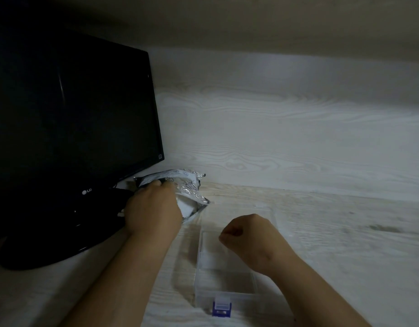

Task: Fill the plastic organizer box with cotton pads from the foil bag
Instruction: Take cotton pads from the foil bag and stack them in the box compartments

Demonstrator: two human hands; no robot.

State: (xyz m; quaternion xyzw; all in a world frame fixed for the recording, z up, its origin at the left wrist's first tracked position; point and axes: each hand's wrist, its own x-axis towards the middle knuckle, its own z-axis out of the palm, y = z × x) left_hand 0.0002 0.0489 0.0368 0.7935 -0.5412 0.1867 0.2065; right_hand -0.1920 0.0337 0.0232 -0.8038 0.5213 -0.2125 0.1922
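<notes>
The left arm stretched toward 1 o'clock, and the left hand point(154, 206), knuckles up, gripped the foil bag point(190, 191). The right arm angled between 10 and 11 o'clock, with the right hand point(246, 237) curled into an empty fist.

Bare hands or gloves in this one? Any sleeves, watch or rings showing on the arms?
No gloves: the left hand and right hand are bare. The left forearm and right forearm are uncovered down to the frame's bottom edge, so no sleeve shows. No watch, bracelet or ring is visible on the wrists or the backs of the hands, though the light is dim.
</notes>
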